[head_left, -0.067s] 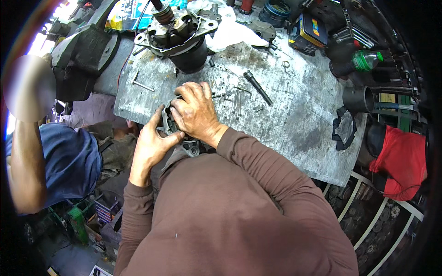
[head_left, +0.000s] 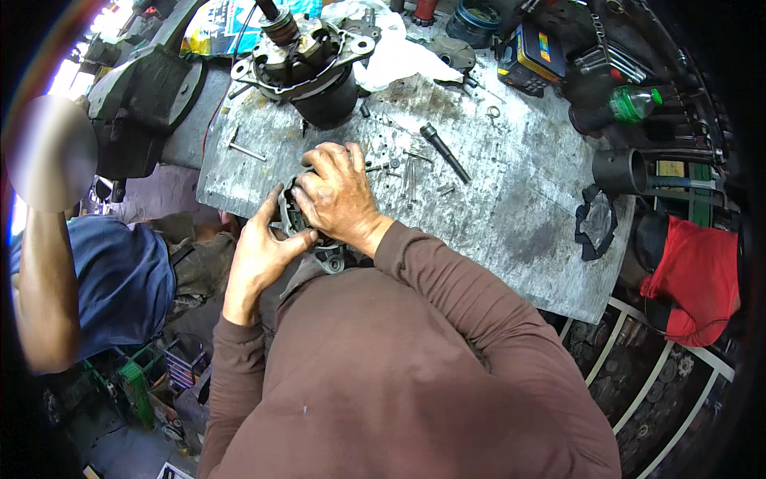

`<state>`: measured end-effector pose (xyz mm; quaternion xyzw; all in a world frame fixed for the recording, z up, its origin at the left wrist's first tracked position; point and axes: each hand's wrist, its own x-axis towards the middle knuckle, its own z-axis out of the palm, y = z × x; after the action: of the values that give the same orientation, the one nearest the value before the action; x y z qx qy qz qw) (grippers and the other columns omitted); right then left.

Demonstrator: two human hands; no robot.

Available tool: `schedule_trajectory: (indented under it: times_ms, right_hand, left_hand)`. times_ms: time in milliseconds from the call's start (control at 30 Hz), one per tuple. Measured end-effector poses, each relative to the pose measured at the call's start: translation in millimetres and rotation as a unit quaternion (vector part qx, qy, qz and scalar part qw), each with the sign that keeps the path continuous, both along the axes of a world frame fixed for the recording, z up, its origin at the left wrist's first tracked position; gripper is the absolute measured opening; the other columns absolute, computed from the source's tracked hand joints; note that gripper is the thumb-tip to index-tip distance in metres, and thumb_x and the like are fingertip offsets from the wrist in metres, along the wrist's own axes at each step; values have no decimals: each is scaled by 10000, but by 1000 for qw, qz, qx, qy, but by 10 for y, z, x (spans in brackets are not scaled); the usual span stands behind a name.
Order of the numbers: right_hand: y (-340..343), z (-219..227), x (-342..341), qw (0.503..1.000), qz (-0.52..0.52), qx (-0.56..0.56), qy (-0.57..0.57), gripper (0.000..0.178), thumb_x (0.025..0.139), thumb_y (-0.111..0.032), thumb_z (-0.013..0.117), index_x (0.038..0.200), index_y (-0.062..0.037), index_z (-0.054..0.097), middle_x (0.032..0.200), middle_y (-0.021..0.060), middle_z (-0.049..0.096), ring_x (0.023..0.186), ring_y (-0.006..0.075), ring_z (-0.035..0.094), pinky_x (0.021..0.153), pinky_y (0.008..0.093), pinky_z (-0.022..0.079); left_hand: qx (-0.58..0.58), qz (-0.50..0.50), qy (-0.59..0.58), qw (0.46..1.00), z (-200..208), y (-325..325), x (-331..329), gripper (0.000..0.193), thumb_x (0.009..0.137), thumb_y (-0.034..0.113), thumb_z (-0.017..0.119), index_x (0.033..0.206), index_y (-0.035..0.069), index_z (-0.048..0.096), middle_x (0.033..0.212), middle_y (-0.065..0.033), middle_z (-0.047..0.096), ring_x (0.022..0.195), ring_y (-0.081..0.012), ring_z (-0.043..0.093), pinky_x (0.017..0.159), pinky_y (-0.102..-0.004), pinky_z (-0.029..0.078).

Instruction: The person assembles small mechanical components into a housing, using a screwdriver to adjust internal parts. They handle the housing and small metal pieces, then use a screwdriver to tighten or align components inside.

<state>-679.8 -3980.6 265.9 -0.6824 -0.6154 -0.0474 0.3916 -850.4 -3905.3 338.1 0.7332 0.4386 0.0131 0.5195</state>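
Note:
A round grey metal housing point(head_left: 330, 260) with a bolt lug sits at the bench's near edge, close against my body. My left hand point(head_left: 266, 249) grips its left rim between thumb and fingers. Over its top and right side, my right hand point(head_left: 339, 195) is closed with bent fingers, covering most of the part; what the fingertips press on is hidden. Beyond my hands stands a larger machine assembly point(head_left: 307, 60) with a flanged metal top and a black lower body. Small bolts and pins point(head_left: 411, 176) lie to the right of my right hand, with a black socket extension point(head_left: 445, 152) past them.
A T-shaped tool point(head_left: 247, 149) lies on the worn metal bench point(head_left: 511, 215) at left. Along the right are a black cylinder point(head_left: 620, 172), a dark rag point(head_left: 596, 223), a green bottle point(head_left: 634, 104) and a red cloth point(head_left: 694, 279). A person in blue point(head_left: 120, 279) is at left beside a vise point(head_left: 144, 104).

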Motion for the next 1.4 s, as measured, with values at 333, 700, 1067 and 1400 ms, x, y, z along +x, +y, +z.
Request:
schedule_trajectory:
  times_ms: [333,700,1067,1400]
  right_hand:
    - [-1298,184,1226,941,-221,-255,29,236,967,-58,724,1201,-40,740,978,129,711,867,298,717,775,442,584]
    - [-1609,-77,1277,959,-178,-217,27,138,987,-118,763,1120,-82,762,975,101,660,839,329,722,733,437,591]
    - [-998,-170,996,977,-105,-187,-12,265,956,-223,816,1131,-36,751,987,114,654,859,281,709,772,431,587]
    - [-1266,-52,1043,966,-100,-222,87,230,949,-143,780,1155,-44,754,1007,148,657,922,385,713,805,484,578]
  left_hand:
    - [-65,70,-63,993,-233,21,-112,900,843,54,787,1636,-105,394,1451,-235,677,1340,-256,643,1164,-354,476]
    - [-23,71,-60,995,-340,25,-193,771,870,49,778,1582,-55,501,1384,-181,719,1255,-240,687,1102,-370,528]
    - [-16,84,-75,994,-359,-43,-147,767,872,53,799,1573,-44,504,1370,-177,723,1233,-247,704,1088,-380,540]
    - [-34,66,-79,994,-347,-46,-200,1056,765,30,830,1662,-116,292,1532,-252,587,1432,-292,580,1231,-376,425]
